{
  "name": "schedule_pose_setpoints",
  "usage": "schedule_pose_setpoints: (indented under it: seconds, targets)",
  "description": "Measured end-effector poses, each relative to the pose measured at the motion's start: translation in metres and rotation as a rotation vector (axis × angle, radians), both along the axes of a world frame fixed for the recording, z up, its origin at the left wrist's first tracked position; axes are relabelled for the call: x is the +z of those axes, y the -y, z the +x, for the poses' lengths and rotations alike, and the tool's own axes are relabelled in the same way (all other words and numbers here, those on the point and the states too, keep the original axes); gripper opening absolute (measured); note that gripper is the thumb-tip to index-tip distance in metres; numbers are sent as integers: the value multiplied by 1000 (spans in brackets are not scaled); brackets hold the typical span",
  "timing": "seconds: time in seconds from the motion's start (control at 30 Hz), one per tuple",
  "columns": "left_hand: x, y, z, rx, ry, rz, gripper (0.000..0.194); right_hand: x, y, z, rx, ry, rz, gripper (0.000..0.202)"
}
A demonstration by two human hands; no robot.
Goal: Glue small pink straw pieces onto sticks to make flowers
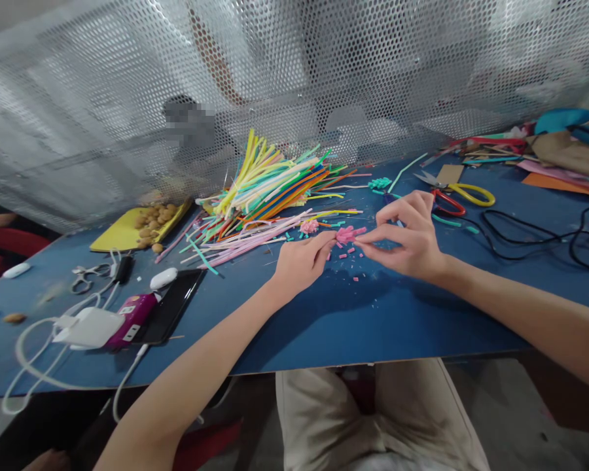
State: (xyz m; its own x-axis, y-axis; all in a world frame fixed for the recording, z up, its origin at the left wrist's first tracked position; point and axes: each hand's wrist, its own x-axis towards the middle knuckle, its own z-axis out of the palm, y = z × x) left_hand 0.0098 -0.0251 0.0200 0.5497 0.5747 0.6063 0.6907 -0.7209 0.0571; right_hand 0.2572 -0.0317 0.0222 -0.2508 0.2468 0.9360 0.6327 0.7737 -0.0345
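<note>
Cluster (346,234), pink, taken as the centre of the dial, with 12 o'clock facing away from the wearer. It is held between two hands, just above the blue worktop (304,340). Left hand (302,261), at 8 o'clock: grip clamped on the cluster's near-left end, thumb against forefinger. Right hand (405,229), at 3 o'clock: grip closed on the opposite tip, the other fingers arched clear. Pink snippets (343,256) lie at 6 o'clock; a pink ball (309,226) rests between 9 and 10. The stems (275,176) spread at 10 o'clock, a teal cluster (379,184) lies at 1, and scissors (459,188) lie at 2.

Note on handling: the work appears to be fine shaping of short strands. The left grip is best kept steady, as the anchor, while the right works one strand at a time with small turns. Light pressure is advisable, since such fuzzy strands probably crush and bend easily; a hard pull may loosen the cluster. Wrists kept low should steady both grips, and the snippets are best kept out of the pinch.
</note>
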Motion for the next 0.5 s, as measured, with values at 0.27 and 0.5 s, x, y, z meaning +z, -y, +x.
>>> schedule_pose_setpoints:
  seconds: [0.27, 0.5]
  targets:
    - [-8, -6, -2, -13, 38, 185, 29, -1, 0, -3, -16, -30, -27, 7]
    - [-6, -6, -5, 7, -5, 228, 29, 0, 0, -3, -26, -25, -24, 6]
